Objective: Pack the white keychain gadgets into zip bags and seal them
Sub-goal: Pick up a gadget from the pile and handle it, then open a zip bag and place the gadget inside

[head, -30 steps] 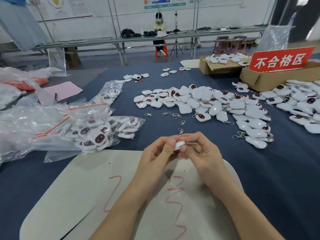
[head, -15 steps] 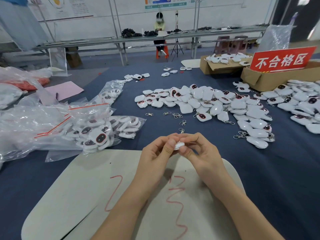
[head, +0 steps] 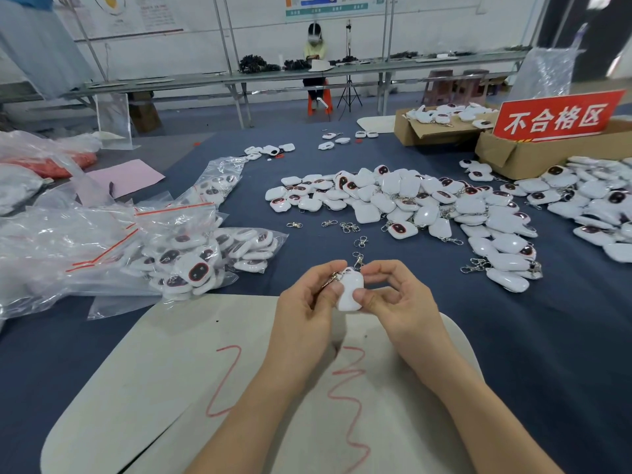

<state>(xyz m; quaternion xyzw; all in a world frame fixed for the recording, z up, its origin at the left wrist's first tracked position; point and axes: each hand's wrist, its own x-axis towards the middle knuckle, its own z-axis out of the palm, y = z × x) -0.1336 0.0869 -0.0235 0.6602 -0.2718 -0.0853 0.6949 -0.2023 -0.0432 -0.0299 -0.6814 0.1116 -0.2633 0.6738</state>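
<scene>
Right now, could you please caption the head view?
Left hand and right hand pinch a white gadget; loose gadgets and filled zip bags lie beyond.

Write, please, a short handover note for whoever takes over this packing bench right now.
Left hand and right hand both pinch one white gadget above the pale board; its metal clasp sits by the left thumb.
Loose gadgets and spare clasps lie on the blue table; filled zip bags lie at left.
Done: several bags filled; seals unclear.
Left: bag the held gadget and the loose pile, then seal.
</scene>
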